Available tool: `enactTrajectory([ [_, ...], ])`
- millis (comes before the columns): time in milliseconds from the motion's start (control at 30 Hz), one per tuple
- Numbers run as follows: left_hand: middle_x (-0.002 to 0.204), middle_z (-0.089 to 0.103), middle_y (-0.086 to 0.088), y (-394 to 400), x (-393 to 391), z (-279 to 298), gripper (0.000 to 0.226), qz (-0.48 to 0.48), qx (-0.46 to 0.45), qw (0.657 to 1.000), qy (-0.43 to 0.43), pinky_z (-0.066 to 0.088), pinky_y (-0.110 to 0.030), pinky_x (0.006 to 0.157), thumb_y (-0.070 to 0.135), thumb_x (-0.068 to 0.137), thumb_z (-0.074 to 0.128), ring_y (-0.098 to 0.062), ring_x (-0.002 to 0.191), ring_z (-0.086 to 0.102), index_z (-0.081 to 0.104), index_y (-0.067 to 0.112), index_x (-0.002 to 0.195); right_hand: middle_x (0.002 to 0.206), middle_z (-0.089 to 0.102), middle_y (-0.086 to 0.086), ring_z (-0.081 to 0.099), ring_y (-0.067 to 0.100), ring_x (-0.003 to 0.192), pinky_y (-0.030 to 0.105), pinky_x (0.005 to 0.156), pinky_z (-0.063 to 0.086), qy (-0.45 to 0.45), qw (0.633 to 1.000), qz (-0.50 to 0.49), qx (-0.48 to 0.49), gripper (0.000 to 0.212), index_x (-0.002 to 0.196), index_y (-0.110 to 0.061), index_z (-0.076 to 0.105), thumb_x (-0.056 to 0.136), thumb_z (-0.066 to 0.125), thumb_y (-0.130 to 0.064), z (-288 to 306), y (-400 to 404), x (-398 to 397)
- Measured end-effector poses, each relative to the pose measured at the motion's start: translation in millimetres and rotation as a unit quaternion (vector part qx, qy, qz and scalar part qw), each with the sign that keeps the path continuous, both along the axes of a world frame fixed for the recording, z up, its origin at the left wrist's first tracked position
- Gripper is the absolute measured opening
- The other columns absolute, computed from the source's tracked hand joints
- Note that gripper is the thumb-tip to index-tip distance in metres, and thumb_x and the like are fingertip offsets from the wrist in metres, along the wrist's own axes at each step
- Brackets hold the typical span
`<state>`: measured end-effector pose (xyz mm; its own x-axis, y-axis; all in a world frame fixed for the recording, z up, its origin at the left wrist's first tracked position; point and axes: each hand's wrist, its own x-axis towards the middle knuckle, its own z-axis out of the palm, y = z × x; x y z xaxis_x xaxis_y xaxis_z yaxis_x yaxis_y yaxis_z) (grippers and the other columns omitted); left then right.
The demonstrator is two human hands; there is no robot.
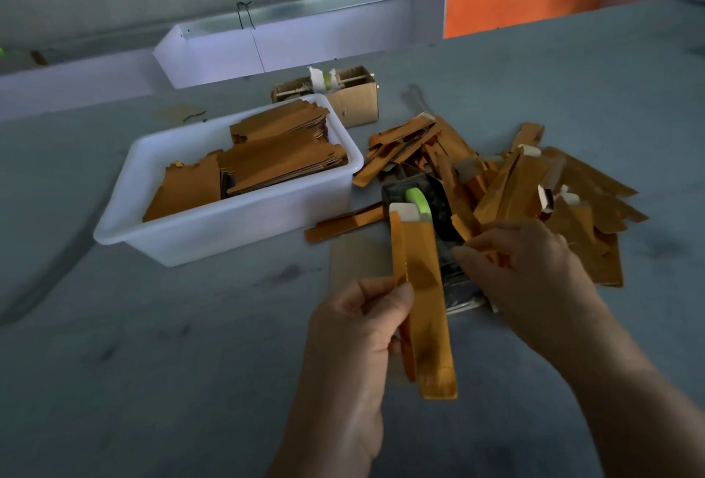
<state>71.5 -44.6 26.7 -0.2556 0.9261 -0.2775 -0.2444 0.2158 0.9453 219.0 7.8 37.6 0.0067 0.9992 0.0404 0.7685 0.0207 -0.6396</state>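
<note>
My left hand (pixel 358 328) grips a long, narrow golden-orange carton (pixel 423 305) by its left edge, holding it upright with its white flap at the top. My right hand (pixel 530 267) reaches left over a black tape dispenser (pixel 438 210) with a green roll (pixel 419 199). Its fingers are stretched out, their tips beside the carton's right edge, and I see nothing held in them. The thumb is hidden. A loose pile of the same golden cartons (pixel 534 187) lies behind and to the right of the dispenser.
A white plastic tub (pixel 244 225) to the left holds stacks of flattened golden cartons. Behind it stands a small cardboard box (pixel 354 103) with a spool. A brown card sheet (pixel 358 260) lies under the dispenser. White and orange partitions border the grey table's far edge.
</note>
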Motion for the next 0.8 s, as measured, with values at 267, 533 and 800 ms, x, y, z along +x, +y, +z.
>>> enactTrajectory([
  [267,0.07,0.073,-0.001,9.5,18.3,2.0,0.011,-0.004,-0.023,0.999,-0.043,0.043,-0.014,0.046,0.013,0.085,0.067,-0.001,0.048,0.059,0.076,0.015,0.079,0.121,0.055,0.002,0.05,0.028,0.112,0.044,0.096,0.044,0.024,0.998,-0.015,-0.047,0.011,0.084,-0.027,0.067,0.083,0.064,-0.037,-2.0,6.3,-9.2],
  [533,0.064,0.069,0.005,11.6,20.4,-2.0,0.021,-0.017,-0.047,0.997,-0.064,0.044,-0.019,0.054,0.015,0.087,0.065,0.0,0.046,0.054,0.079,0.023,0.074,0.114,0.059,0.002,0.057,0.024,0.104,0.041,0.086,0.052,0.217,0.974,-0.058,-0.038,0.006,0.08,-0.025,0.067,0.083,0.066,-0.03,-13.6,5.1,-13.7],
  [800,0.063,0.064,-0.007,10.8,10.2,-5.7,0.026,0.046,-0.06,0.986,-0.147,0.041,-0.015,0.036,0.007,0.085,0.064,-0.009,0.047,0.049,0.077,0.014,0.063,0.124,0.048,-0.01,0.047,0.017,0.112,0.026,0.078,0.034,0.133,0.987,-0.087,0.034,0.01,0.073,-0.027,0.063,0.082,0.066,-0.031,-15.9,-14.3,-6.5],
])
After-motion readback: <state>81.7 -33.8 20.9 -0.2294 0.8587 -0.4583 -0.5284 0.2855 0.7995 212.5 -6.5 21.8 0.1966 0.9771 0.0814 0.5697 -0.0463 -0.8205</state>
